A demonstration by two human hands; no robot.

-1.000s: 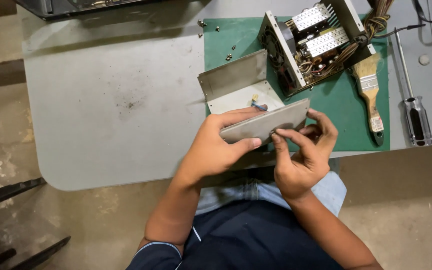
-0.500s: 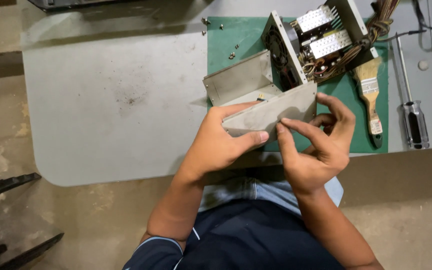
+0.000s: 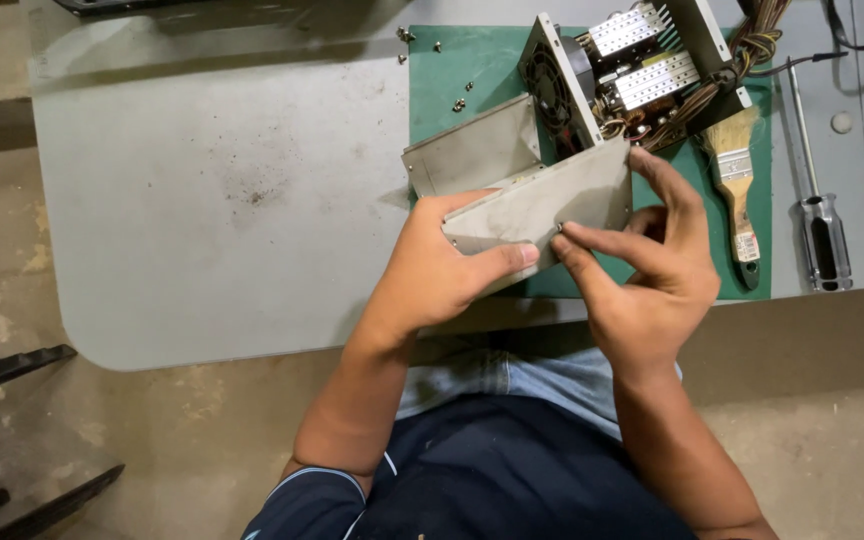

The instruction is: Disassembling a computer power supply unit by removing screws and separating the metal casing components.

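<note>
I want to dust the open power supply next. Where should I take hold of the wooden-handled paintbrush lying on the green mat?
Grip the wooden-handled paintbrush by its slim handle, coming from the near table edge on the right. The handle points toward you and lies bare on the green mat, while the bristles sit close against the open power supply.

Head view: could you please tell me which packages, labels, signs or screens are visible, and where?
Label: a small pale sticker on the paintbrush handle, right side of the green mat; too small to make out.
No packages, signs or screens show.
</note>
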